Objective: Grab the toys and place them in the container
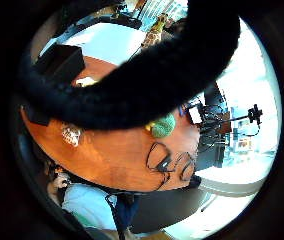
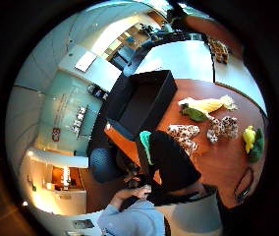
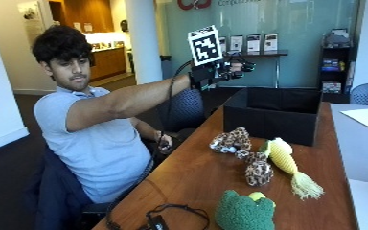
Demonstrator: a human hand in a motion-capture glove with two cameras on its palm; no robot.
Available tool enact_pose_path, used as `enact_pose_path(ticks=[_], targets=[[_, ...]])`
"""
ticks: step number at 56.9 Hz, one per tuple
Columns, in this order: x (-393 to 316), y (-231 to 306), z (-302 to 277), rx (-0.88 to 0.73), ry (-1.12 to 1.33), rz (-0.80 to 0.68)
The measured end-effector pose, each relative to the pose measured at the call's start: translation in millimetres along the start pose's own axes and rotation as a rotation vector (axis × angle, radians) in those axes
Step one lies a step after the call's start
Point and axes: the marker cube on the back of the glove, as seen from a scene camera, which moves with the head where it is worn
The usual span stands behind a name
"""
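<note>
Toys (image 3: pixel 251 155) lie beside the black container (image 3: pixel 274 115), its visible interior bare; fingers' state unclear.

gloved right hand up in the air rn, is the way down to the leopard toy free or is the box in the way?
Probably free. The gloved right hand is raised above the table's near edge, beside the black container, holding nothing. The leopard toy lies in the open on the table, clear of the container wall.
</note>
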Motion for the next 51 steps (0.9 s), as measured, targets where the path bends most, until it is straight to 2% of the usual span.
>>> enact_pose_path(ticks=[15,24,32,43,51], targets=[[-26,-3,38,-0.093,0.058,-0.026],[-29,-4,89,-0.227,0.201,0.003],[-40,4,142,-0.366,0.071,-0.085],[-49,19,207,-0.535,0.086,-0.088],[-55,30,257,-0.624,0.181,-0.088]])
